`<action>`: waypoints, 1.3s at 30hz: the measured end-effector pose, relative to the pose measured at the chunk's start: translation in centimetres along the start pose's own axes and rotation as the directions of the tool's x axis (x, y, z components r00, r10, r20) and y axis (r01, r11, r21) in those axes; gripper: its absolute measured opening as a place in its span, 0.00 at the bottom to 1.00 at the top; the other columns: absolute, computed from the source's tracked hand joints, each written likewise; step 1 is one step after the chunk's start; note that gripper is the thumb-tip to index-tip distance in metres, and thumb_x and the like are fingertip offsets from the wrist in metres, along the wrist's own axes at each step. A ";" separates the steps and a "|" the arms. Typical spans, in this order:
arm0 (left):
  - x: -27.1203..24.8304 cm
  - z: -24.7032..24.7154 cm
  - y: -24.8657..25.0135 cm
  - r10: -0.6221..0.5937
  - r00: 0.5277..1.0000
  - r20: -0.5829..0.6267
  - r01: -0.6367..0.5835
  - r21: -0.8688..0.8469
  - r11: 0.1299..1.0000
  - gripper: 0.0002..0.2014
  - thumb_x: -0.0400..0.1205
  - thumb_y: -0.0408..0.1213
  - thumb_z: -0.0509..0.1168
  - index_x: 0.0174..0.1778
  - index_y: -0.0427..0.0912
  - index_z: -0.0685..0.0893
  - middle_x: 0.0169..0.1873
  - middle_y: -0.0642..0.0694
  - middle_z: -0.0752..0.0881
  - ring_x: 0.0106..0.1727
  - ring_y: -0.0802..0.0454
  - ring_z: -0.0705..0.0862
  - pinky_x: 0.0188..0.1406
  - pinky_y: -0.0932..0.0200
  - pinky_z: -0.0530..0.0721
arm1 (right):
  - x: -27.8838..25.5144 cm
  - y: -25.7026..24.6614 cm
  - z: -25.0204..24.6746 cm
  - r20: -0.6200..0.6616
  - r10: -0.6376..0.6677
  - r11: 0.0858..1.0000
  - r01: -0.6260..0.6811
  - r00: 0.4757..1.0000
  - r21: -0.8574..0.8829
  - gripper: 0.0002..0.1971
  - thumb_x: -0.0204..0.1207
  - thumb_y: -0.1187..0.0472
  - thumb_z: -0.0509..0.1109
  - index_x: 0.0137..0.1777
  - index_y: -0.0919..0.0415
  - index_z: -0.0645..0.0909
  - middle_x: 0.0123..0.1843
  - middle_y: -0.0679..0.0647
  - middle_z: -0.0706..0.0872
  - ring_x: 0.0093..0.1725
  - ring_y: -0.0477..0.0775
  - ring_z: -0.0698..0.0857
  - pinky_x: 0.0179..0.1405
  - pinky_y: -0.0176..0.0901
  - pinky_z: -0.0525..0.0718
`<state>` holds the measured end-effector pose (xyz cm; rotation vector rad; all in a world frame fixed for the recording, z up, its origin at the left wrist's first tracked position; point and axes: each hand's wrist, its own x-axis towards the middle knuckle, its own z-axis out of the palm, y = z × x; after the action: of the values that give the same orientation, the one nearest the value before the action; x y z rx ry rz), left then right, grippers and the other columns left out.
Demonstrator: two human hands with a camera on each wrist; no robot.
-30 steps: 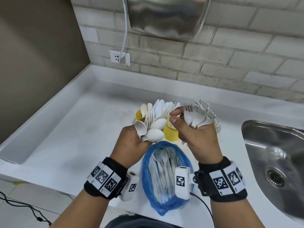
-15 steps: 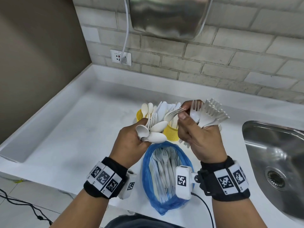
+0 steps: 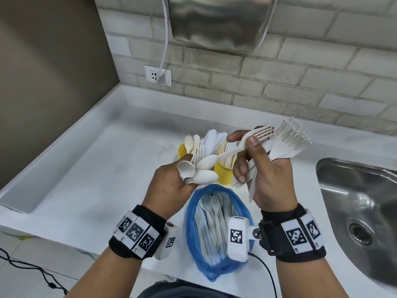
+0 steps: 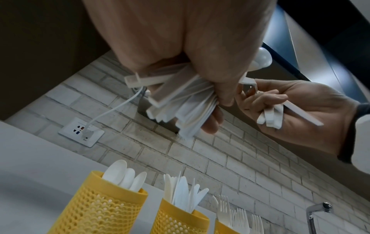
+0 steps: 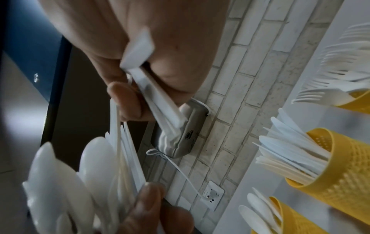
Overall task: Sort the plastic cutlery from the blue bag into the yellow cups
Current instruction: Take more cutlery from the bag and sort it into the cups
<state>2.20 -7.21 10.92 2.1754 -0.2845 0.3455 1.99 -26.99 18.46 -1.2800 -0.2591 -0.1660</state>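
Note:
My left hand (image 3: 171, 183) grips a mixed bundle of white plastic cutlery, spoons (image 3: 204, 171) uppermost. My right hand (image 3: 264, 175) holds a fan of forks (image 3: 290, 143) in its palm. Its thumb and forefinger pinch one more fork (image 3: 255, 136), whose handle still reaches to the left bundle. Below both hands the blue bag (image 3: 242, 211) lies open on the counter with more cutlery inside. Three yellow mesh cups stand behind: spoons (image 4: 100, 205), knives (image 4: 178, 220), forks (image 4: 226, 228). The head view shows only two cups (image 3: 224, 172); my right hand hides the third.
A steel sink (image 3: 354, 201) lies at the right, with a tap (image 4: 318, 210) behind it. A steel wall unit (image 3: 221, 22) hangs above, its cable running to a socket (image 3: 158, 75). The white counter (image 3: 96, 168) stretches left to a raised edge.
My right hand has drawn a single fork up and to the right out of the left hand's bundle. The left hand has hardly moved.

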 end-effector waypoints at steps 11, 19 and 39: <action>0.0 -0.2 0.4 0.140 0.987 -0.075 -0.121 0.213 0.970 0.17 0.76 0.39 0.71 0.60 0.57 0.80 0.35 0.48 0.89 0.29 0.42 0.81 0.30 0.60 0.77 | 1.8 -0.6 -1.0 -0.388 -0.019 0.938 0.151 0.922 0.313 0.14 0.89 0.55 0.64 0.44 0.61 0.70 0.29 0.54 0.72 0.26 0.54 0.77 0.34 0.48 0.82; 0.0 -0.1 0.7 0.185 0.967 -0.176 -0.133 0.272 0.953 0.27 0.72 0.35 0.71 0.67 0.58 0.82 0.47 0.52 0.94 0.34 0.44 0.88 0.33 0.60 0.84 | 0.2 -2.0 0.8 -0.099 -0.171 0.885 0.109 0.980 -0.452 0.08 0.77 0.63 0.80 0.41 0.54 0.85 0.29 0.42 0.85 0.27 0.41 0.82 0.32 0.37 0.80; 0.3 -0.2 0.0 0.177 0.978 -0.114 -0.100 0.488 0.867 0.35 0.66 0.23 0.78 0.70 0.49 0.85 0.44 0.49 0.92 0.34 0.41 0.89 0.26 0.58 0.79 | 1.2 0.1 3.5 0.116 -0.071 0.315 0.133 0.991 -0.940 0.18 0.77 0.41 0.71 0.35 0.53 0.77 0.29 0.48 0.80 0.33 0.55 0.83 0.34 0.48 0.82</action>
<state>2.41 -7.09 11.11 2.6037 -0.2914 0.7305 2.79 -23.54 19.58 -2.5032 -0.2966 -0.4447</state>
